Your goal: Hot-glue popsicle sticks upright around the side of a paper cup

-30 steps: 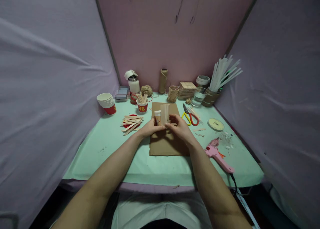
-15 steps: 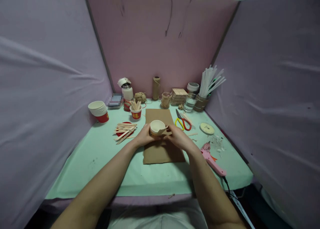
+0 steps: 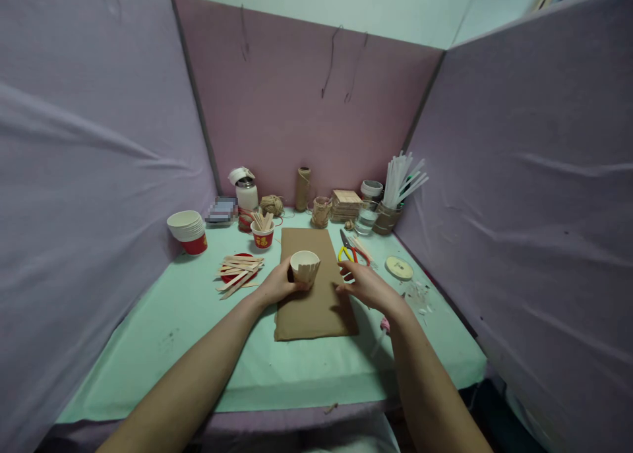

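Note:
My left hand [image 3: 281,283] is closed around a paper cup [image 3: 305,268] with flat wooden sticks standing against its outer side. The cup's pale inside faces up, and it is above a brown cardboard sheet [image 3: 316,318]. My right hand [image 3: 363,285] is apart from the cup, over the sheet's right edge, fingers spread and slightly curled with nothing seen in them. Just beyond it lie scissors [image 3: 345,252] with yellow and red handles. Under my right forearm shows the tip of a pink glue gun [image 3: 384,324]; the rest is hidden.
Loose wooden sticks [image 3: 237,275] lie on a red lid at left, near a red cup of sticks [image 3: 262,235] and stacked paper cups [image 3: 188,231]. Twine [image 3: 271,205], a glass of water [image 3: 366,220] and white glue sticks [image 3: 403,179] stand behind. A round lid [image 3: 398,268] lies right.
My right hand has let go of the cup's side and moved right, opening. My left hand keeps the cup, whose stick-covered side now shows more. The view has tilted up.

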Motion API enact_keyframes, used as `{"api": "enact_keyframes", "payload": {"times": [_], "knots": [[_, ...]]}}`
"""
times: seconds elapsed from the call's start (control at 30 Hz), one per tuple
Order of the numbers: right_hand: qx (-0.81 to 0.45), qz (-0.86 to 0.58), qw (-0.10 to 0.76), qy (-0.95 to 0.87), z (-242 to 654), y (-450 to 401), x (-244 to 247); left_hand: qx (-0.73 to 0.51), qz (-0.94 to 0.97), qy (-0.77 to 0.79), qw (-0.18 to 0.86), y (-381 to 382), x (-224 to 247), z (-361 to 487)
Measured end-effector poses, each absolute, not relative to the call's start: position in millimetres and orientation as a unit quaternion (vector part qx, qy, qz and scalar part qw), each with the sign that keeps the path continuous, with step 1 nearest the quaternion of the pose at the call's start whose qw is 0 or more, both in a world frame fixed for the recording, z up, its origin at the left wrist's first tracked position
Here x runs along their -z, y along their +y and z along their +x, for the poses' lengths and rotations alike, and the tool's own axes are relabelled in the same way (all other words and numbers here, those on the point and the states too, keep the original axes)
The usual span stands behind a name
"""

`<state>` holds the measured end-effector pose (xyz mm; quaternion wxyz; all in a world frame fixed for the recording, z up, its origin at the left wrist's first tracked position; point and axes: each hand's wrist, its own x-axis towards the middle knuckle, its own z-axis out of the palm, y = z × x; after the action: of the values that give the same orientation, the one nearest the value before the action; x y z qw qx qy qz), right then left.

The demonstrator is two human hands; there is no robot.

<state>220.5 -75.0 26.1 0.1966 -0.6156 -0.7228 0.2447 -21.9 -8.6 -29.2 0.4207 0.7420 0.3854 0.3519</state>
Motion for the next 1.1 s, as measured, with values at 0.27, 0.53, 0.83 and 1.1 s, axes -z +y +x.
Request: {"api": "enact_keyframes", "payload": {"times": [0.27,0.53,0.83,1.1], "knots": [[-0.241,-0.607,0.164,-0.739,208.9,-64.4,-17.7,-0.358,0.730,0.384,0.438,-6.4,38.9,-23.7],[-0.219,-0.586,0.145,-0.766,176.5,-53.9,-9.2,-0.353,0.752,0.395,0.393,-10.9,38.7,-21.4],[-0.216,-0.583,0.152,-0.769,163.3,-49.3,-9.1,-0.377,0.761,0.397,0.350,-11.1,39.9,-17.3],[-0.186,-0.620,0.110,-0.755,180.8,-46.2,-15.7,-0.386,0.747,0.405,0.359,-12.3,41.9,-17.9]]}}
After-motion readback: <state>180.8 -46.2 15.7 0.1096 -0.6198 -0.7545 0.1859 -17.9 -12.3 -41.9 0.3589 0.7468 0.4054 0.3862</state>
